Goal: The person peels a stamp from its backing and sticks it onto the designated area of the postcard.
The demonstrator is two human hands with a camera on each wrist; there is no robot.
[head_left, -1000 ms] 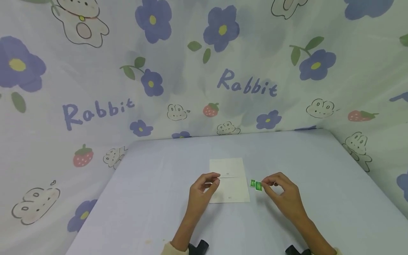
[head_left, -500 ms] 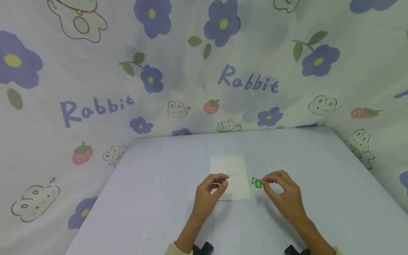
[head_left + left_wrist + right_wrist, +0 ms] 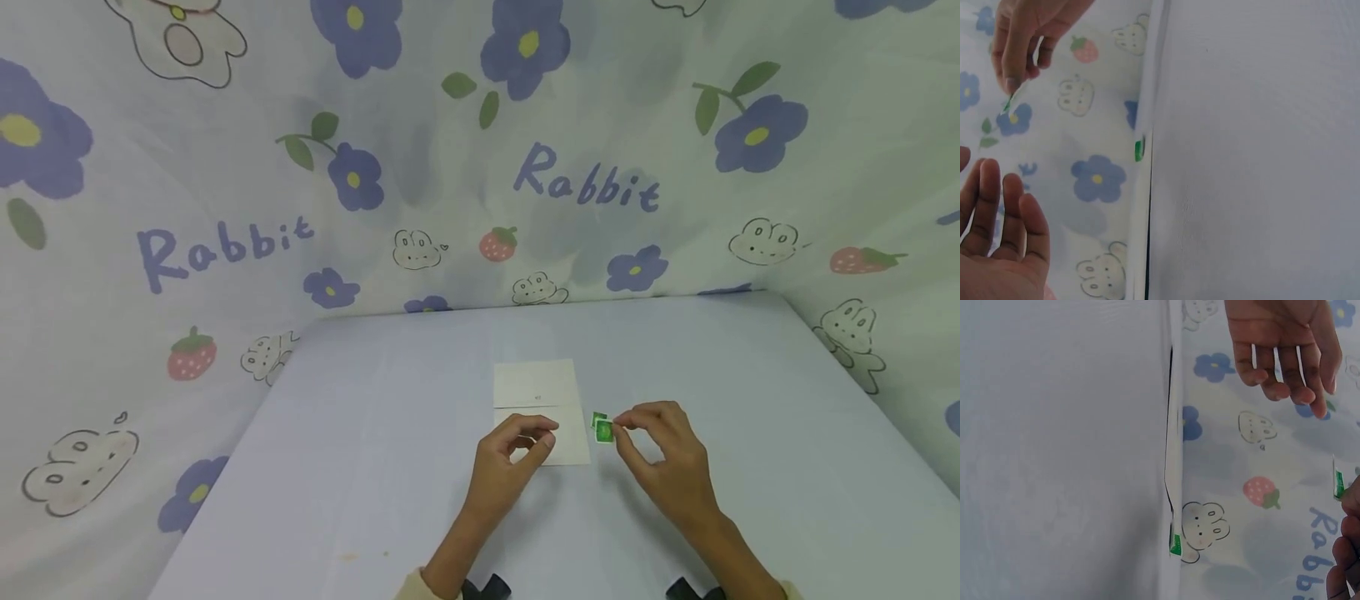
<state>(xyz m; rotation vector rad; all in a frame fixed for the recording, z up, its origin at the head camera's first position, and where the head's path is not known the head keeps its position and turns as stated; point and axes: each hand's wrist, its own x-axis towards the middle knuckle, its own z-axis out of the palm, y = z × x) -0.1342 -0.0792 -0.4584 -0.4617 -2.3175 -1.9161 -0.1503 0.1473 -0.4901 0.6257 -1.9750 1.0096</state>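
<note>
A small green stamp (image 3: 604,431) with a white border is pinched between thumb and index finger of my right hand (image 3: 672,467), above the table. Behind it in the head view, a second green stamp (image 3: 598,417) lies on the table and is partly covered; the left wrist view shows this lying stamp (image 3: 1139,150) too. My left hand (image 3: 504,467) hovers in front of a creased cream sheet (image 3: 534,382), its fingers loosely bent and holding nothing. In the right wrist view the left hand (image 3: 1285,344) has its fingers apart. The sheet's lower left part is hidden by this hand.
A white-covered table (image 3: 375,433) spreads around the sheet. Behind and beside it hangs a curtain (image 3: 450,167) printed with flowers, rabbits and strawberries. Black straps (image 3: 491,587) show at the wrists.
My left hand has moved right, across the lower part of the sheet. The right hand keeps its pinch, and the held stamp has shifted slightly left. The head view has tilted slightly downward.
</note>
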